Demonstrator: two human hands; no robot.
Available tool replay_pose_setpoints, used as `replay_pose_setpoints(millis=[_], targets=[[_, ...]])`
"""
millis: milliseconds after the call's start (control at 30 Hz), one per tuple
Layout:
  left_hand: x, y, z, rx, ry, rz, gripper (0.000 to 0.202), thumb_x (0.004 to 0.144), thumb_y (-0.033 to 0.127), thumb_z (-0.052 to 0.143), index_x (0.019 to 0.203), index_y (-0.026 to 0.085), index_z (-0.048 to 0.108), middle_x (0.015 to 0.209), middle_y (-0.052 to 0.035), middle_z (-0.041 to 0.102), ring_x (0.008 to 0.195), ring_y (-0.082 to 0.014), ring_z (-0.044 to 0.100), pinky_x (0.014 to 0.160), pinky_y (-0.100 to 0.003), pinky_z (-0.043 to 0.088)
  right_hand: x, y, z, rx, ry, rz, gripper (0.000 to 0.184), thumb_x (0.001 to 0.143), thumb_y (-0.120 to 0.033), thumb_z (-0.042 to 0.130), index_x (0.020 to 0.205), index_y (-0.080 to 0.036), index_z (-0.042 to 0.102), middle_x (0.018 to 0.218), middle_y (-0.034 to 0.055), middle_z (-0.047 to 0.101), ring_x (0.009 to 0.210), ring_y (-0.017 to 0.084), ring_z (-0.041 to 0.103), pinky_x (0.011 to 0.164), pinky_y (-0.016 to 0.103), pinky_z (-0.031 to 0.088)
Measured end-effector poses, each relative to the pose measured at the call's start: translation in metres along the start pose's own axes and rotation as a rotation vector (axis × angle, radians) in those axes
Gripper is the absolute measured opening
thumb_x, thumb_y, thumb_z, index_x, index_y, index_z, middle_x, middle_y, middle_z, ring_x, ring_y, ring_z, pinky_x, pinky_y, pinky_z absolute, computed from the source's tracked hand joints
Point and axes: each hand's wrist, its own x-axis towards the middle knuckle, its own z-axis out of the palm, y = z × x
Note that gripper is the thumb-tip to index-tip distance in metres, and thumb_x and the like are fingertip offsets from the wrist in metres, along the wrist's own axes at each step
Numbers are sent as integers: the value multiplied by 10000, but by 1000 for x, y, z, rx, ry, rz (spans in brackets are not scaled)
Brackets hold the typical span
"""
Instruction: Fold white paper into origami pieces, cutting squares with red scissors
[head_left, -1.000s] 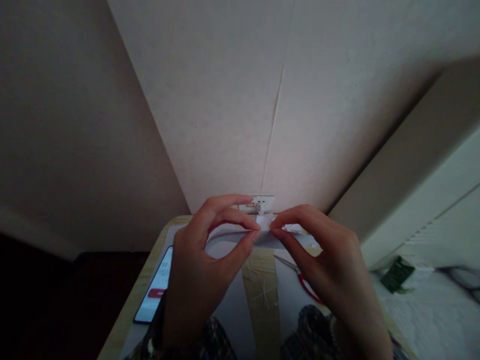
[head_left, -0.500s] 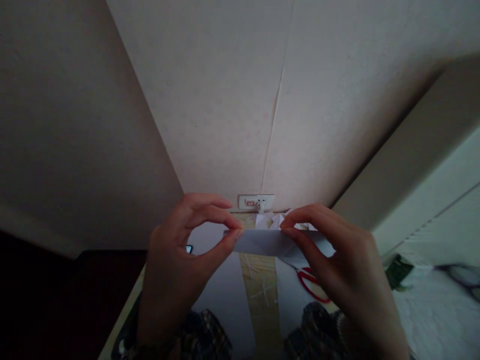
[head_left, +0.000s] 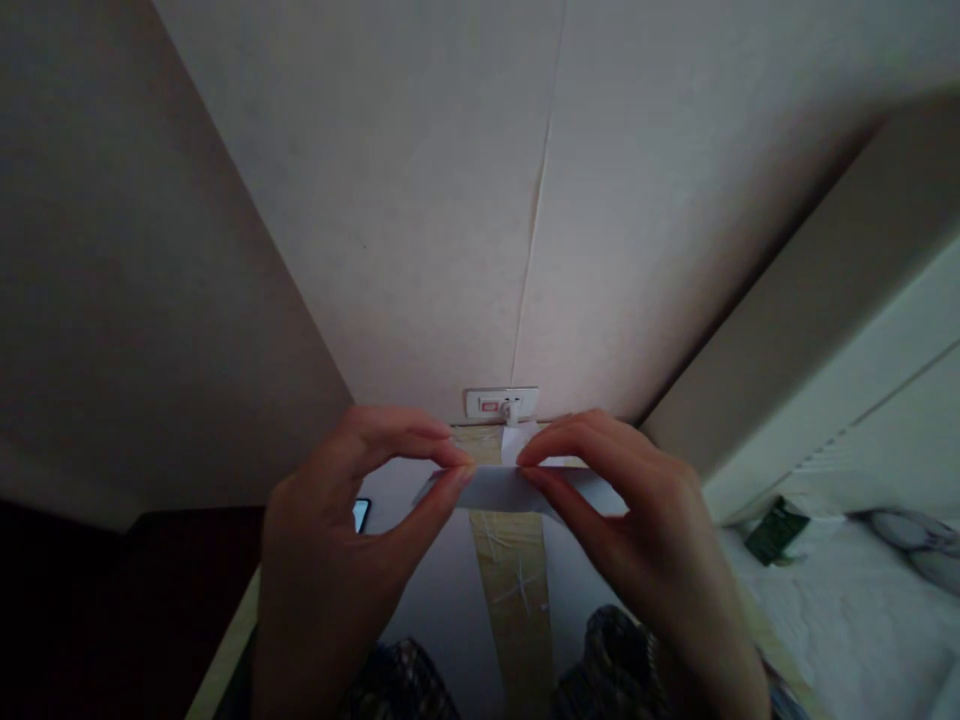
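A folded strip of white paper point(head_left: 495, 488) hangs in the air above the table, held level between both hands. My left hand point(head_left: 337, 560) pinches its left end between thumb and forefinger. My right hand point(head_left: 637, 540) pinches it just right of the middle, and its right end is hidden behind those fingers. Below lies a sheet of white paper point(head_left: 442, 600) with a tan strip point(head_left: 517, 590) showing down the middle.
A phone point(head_left: 361, 514) peeks out behind my left hand on the wooden table point(head_left: 221, 660). A wall socket point(head_left: 501, 403) sits at the table's far edge. At the right a bed point(head_left: 847, 620) carries a dark green packet point(head_left: 777, 529).
My hands went from pinching close together to holding the folded strip stretched out, then drew nearer again. The view shifted right, and the red-handled scissors are now hidden behind my right hand.
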Motion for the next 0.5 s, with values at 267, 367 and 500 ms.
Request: replay_pose_setpoints(millis=[267,367,500], targets=[[-6,5,11,-107,22,-1,154,724,166,704,766,303,647,841,92,653,793,-117,632,809,-255,484,-1,-14,13,7,78,-46,74,835,-113,638,815,-182,618,792,-23,648,781,113,585,725,222,423],[-7,8,13,-122,10,2,159,725,180,712,796,310,656,821,89,666,786,-121,638,781,-248,498,-3,-17,14,29,87,-48,75,842,-112,629,816,-181,619,792,-26,651,779,105,586,744,217,422],[-6,16,7,-99,110,-25,145,678,204,753,754,282,656,745,84,666,706,-118,636,686,-236,523,-5,-15,7,25,94,-24,71,855,-124,612,815,-182,621,804,-25,653,787,106,590,705,216,435]])
